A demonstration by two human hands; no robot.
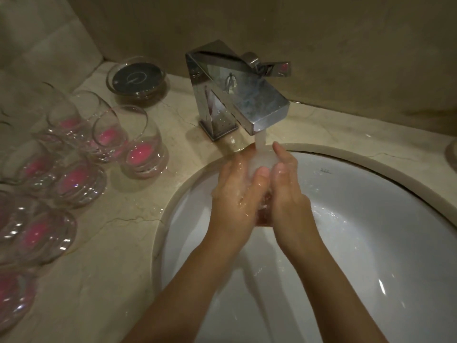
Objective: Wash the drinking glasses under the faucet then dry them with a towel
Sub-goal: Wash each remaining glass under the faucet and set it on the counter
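Over the white oval sink (371,219), the left hand (237,191) and right hand (284,191) cup a clear drinking glass (263,207) between them, each grip curled around it under the water stream (260,141) from the angular chrome faucet (237,95). More clear pink-bottomed glasses (143,154) stand on the beige marble tabletop (123,243) at left.

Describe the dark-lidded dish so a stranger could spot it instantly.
Start at the faucet. Look to its left along the counter's back wall: the dish sits there. Unlike the glasses with pink bottoms in front of it, it is low, wide and holds a dark round disc.
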